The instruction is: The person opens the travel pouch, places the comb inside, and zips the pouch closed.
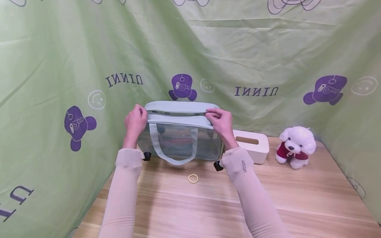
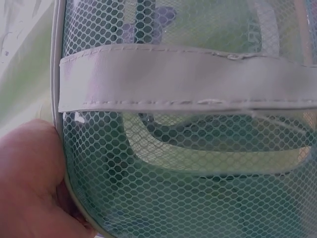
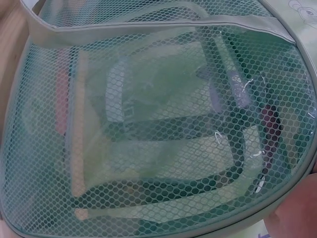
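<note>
A see-through bag (image 1: 178, 140) with pale green-grey trim stands upright on the table, its strap handle (image 1: 172, 162) hanging down the front. Along its top runs a zipper (image 1: 175, 113), with a narrow dark gap between its edges. My left hand (image 1: 136, 120) grips the top left corner, at one end of that zipper. At the zipper's other end my right hand (image 1: 220, 122) pinches the bag's top edge between thumb and fingers. Both wrist views look through the mesh side panels (image 2: 198, 198), (image 3: 163, 99); reddish and yellowish shapes show inside in the right wrist view.
A yellow ring (image 1: 193, 178) lies on the wooden table (image 1: 184, 211) in front of the bag. Right of it stand a white tissue box (image 1: 259, 148) and a white plush dog (image 1: 297, 148) in red. Green printed cloth (image 1: 244, 49) hangs behind and at the sides.
</note>
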A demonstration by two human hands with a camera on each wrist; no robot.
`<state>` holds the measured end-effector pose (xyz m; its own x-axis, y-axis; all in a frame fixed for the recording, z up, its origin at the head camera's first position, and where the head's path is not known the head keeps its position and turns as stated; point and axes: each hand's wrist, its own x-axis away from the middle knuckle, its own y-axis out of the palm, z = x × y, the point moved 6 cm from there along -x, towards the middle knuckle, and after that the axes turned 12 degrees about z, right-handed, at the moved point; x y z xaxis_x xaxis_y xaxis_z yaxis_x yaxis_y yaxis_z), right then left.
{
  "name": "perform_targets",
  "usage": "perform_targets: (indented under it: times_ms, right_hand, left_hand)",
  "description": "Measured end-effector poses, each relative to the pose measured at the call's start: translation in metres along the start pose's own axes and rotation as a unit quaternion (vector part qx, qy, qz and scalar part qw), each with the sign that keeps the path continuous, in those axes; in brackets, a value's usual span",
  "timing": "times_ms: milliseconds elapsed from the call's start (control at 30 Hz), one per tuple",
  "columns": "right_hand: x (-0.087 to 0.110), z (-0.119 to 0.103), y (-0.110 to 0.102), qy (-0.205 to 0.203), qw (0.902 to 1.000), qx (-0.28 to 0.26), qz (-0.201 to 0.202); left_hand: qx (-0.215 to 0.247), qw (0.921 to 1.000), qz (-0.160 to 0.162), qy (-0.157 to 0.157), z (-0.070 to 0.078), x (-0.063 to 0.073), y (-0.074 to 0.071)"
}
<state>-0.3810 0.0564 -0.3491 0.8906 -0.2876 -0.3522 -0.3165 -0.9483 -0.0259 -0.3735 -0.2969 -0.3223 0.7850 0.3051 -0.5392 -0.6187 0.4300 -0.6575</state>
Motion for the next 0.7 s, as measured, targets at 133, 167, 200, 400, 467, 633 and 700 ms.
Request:
perform_targets:
  times_ms: [133,167,200,400,467,633,700]
  right_hand:
    - [0.000,0.000,-0.001,0.001,0.9999,-0.013,0.005]
    - [0.000,0.000,-0.001,0.002,0.9999,-0.015,0.004]
    - [0.000,0.000,-0.002,0.001,0.9999,-0.015,0.004]
    - [-0.001,0.001,-0.002,-0.002,0.9999,-0.015,0.001]
    - [-0.001,0.002,-0.002,-0.001,0.9999,-0.011,-0.002]
    - [0.000,0.003,0.000,0.007,0.9999,-0.003,-0.009]
    - [0.000,0.003,0.000,0.009,0.9999,-0.004,-0.008]
  left_hand:
    - [-0.010,0.9993,0.013,0.035,0.005,0.000,-0.001]
    - [-0.014,0.9986,0.017,0.048,0.008,0.000,-0.002]
    - [-0.015,0.9979,0.018,0.060,0.012,0.001,-0.002]
    - [0.017,0.9935,-0.003,0.113,0.041,0.006,0.005]
    - [0.031,0.9925,-0.002,0.118,0.051,0.008,0.008]
    - [0.040,0.9914,0.012,0.124,0.066,0.011,0.014]
    - [0.038,0.9914,0.011,0.125,0.070,0.012,0.016]
